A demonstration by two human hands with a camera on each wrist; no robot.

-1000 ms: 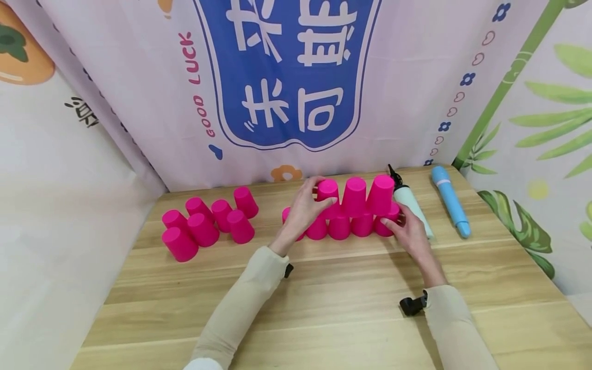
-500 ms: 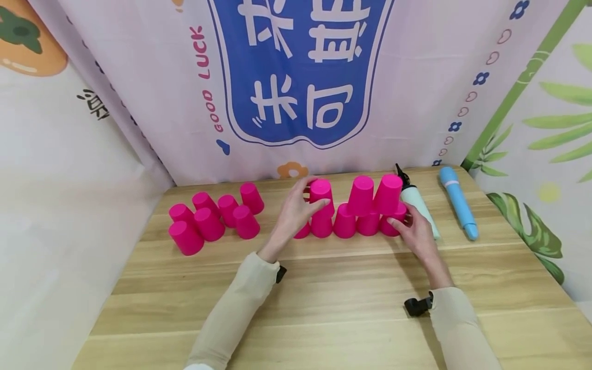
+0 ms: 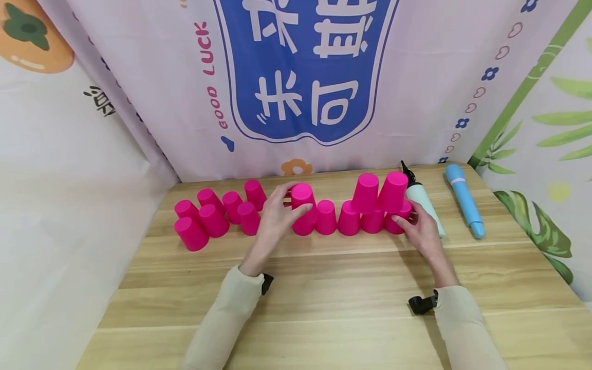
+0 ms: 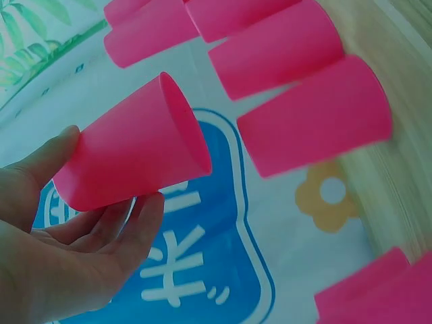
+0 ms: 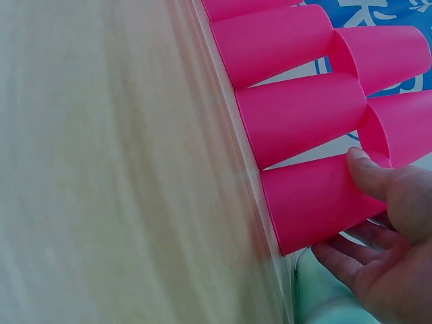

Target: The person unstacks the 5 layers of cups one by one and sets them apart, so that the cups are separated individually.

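My left hand (image 3: 276, 213) holds a pink cup (image 4: 135, 145) between thumb and fingers, its mouth down. In the head view this cup overlaps the left end cup of a row of upside-down pink cups. The left wrist view shows it apart from the nearest row cup (image 4: 317, 118). With thumb and fingertips on either side, my right hand (image 3: 422, 231) holds the end cup (image 5: 317, 202) at the row's right. Two more cups, an upper left one (image 3: 365, 194) and an upper right one (image 3: 393, 191), stand upside down on the row's right part.
At the left of the wooden table (image 3: 324, 308) stands a group of several upside-down pink cups (image 3: 214, 221). Behind my right hand lies a pale green pump (image 3: 424, 208) with a black nozzle. Farther right is a blue pump-like tube (image 3: 464, 200). A printed curtain (image 3: 185, 128) hangs behind.
My left hand has carried its cup leftwards, away from the two upper cups, toward the row's left end. My right hand stays at the right end cup. The head view has shifted slightly.
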